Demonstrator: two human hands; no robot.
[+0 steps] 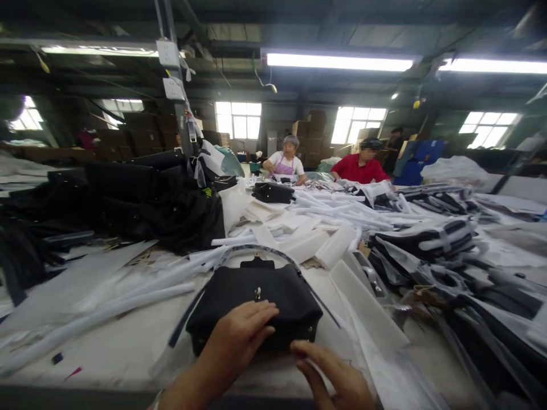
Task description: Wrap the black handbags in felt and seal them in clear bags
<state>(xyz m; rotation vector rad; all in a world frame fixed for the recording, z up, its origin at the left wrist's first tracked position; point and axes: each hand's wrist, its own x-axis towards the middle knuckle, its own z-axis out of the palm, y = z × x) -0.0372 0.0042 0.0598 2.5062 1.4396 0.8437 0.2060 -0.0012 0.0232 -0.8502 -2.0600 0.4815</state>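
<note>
A black handbag (pixel 252 287) lies on the table in front of me, a small metal clasp at the middle of its face. Its handle (pixel 273 250), in clear wrapping, arches over the far side. My left hand (pixel 239 330) rests on the bag's near part, fingers stretched out and pointing right, just below the clasp. By the bag's near right corner is my right hand (pixel 329 373), its fingers apart and thumb separate, with nothing seen in it. Whether its fingertips touch the bag I cannot tell.
White foam sheets (pixel 367 302) and foam strips (pixel 337 208) cover the table beyond and beside the bag. Black bags are heaped (pixel 128 199) at left, and wrapped bags (pixel 427 245) at right. Two people (pixel 285 164) work across the table. A post (pixel 179 114) stands at back left.
</note>
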